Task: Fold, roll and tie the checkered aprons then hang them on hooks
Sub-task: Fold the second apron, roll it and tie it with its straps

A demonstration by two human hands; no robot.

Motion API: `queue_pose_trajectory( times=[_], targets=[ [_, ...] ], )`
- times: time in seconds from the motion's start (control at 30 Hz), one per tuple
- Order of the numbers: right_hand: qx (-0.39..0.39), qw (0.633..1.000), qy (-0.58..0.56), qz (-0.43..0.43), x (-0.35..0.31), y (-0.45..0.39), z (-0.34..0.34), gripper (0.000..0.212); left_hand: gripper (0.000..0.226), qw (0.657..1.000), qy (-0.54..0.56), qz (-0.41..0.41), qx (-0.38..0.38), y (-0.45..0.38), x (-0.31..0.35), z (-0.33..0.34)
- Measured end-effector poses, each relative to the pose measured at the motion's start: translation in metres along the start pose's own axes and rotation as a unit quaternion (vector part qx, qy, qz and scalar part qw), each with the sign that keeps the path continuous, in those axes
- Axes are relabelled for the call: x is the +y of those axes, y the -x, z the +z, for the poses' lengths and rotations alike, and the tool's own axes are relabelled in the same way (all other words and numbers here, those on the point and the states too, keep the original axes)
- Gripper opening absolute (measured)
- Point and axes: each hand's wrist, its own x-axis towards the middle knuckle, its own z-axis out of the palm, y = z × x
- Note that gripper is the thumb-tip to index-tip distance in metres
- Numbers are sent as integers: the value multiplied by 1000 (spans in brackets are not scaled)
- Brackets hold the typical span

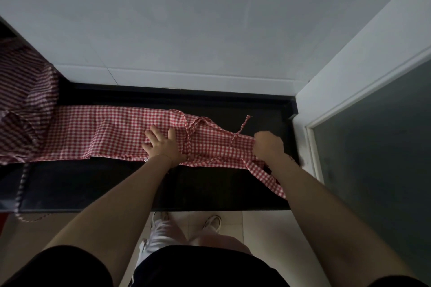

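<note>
Apron (121, 133) lies folded in a long strip on the counter (210, 189). My left hand (163, 144) presses it flat, fingers spread; right hand (268, 144) grips the end. I'd roll tight from there, edges aligned, ties free.

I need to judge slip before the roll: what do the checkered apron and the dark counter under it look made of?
Checkered apron: thin woven cloth, probably cotton gingham, matte; it creases and drapes limply over the edge. Dark counter: hard and smooth, possibly polished stone, though dim light leaves that open. The left hand presses the cloth flat; the right hand grips its end.
</note>
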Motion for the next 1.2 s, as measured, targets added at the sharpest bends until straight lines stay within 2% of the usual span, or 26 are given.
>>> queue_pose_trajectory(
  times=[0.07, 0.13, 0.23, 0.33, 0.4, 0.47, 0.57, 0.67, 0.8, 0.9, 0.97, 1.1, 1.13, 1.2],
  targets=[
    [-18, 997, -61, 42, 1, -8, -6, 17, 116, 1000, -2, 2, 2, 1, -1, 1],
    [-72, 990, -107, 64, 1, -16, -14, 25, 116, 1000, -1, 3, 2, 0, 0, 1],
    [-167, 983, -31, 68, 2, -20, -17, 41, 114, 1000, 1, 3, -1, 0, 0, -1],
    [-116, 993, 20, 3, 0, -21, -9, 55, 113, 1000, 2, 5, 1, 0, 0, 0],
    [-84, 995, -26, -47, -8, -22, -2, 48, 113, 1000, 0, 6, 4, 1, 0, 1],
    [-72, 994, -50, -61, -15, -24, 6, 33, 112, 1000, 1, 8, 5, 0, -1, 1],
    [-109, 990, -69, -62, -22, -22, 6, 17, 112, 1000, 3, 6, 6, 0, 0, 1],
    [-132, 984, -67, -100, -33, -20, -3, 16, 112, 1000, 3, 6, 4, 0, 0, 1],
    [-158, 962, -201, -100, -49, -18, -16, 20, 113, 1000, 3, 7, 4, 2, 0, 0],
    [-185, 952, -223, -100, -55, -15, -25, 17, 112, 1000, 4, 9, 2, 1, -1, 0],
    [-195, 950, -226, -88, -56, -16, -27, 20, 110, 1000, 6, 10, 1, 1, -1, 0],
    [-229, 929, -286, -52, -56, -21, -29, 61, 108, 1000, 4, 9, 0, 3, -1, -2],
    [-238, 925, -295, -43, -58, -23, -30, 63, 107, 1000, 4, 10, 0, 3, 0, -2],
    [-255, 920, -295, -37, -64, -26, -30, 52, 107, 1000, 4, 11, -1, 3, 0, -2]
  ],
)
